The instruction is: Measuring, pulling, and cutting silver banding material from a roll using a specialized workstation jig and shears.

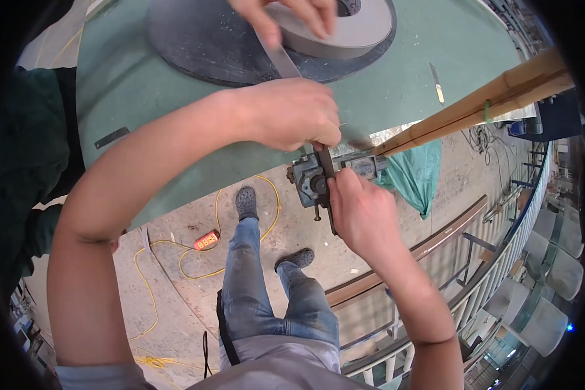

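Green tabletop (pixel 396 97) spanned upper frame | dark strip (pixel 327 164) crossed the vise (pixel 303 177), frame centre | left grip (pixel 309 117) pinched its upper part; right grip (pixel 364 211) closed on its lower | straight alignment and even hold presumably served best

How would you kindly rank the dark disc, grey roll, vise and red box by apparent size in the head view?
Dark disc
Grey roll
Vise
Red box
Visible parts only: the top edge crops disc and roll.
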Demonstrator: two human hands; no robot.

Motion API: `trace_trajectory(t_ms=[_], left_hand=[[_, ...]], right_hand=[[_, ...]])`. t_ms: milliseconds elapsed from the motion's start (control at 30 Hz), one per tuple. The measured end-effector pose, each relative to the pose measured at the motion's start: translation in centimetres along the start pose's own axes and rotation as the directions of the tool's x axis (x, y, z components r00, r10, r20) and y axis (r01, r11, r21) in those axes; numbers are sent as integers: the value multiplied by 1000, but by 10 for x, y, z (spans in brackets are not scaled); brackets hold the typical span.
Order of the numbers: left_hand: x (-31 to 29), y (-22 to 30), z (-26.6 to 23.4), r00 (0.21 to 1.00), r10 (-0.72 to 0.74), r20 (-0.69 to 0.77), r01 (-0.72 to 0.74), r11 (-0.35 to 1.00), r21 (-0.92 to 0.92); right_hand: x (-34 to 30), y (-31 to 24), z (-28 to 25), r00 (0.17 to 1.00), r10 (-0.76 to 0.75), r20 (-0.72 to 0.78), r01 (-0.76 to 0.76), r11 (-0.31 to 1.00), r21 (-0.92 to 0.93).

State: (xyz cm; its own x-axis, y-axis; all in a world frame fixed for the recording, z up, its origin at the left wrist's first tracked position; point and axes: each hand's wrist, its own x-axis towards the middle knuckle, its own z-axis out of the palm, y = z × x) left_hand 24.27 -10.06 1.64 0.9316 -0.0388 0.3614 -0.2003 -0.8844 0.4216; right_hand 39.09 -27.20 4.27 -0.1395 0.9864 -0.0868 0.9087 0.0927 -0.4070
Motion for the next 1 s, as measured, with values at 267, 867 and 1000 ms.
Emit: trace_trajectory(t_ms=[267,867,1000], left_hand=[[10,9,-9,936,-84,341,-35,944,327],[11,-11,-10,970,142,198,-180,965,191],[21,-15,-15,959,177,221,-218,959,179]], right_hand=[[-2,9,0,988,-111,-106,105,993,-57],[-5,34,10,946,-195,-258,227,969,101],[-5,33,13,942,-208,-262,244,963,111]])
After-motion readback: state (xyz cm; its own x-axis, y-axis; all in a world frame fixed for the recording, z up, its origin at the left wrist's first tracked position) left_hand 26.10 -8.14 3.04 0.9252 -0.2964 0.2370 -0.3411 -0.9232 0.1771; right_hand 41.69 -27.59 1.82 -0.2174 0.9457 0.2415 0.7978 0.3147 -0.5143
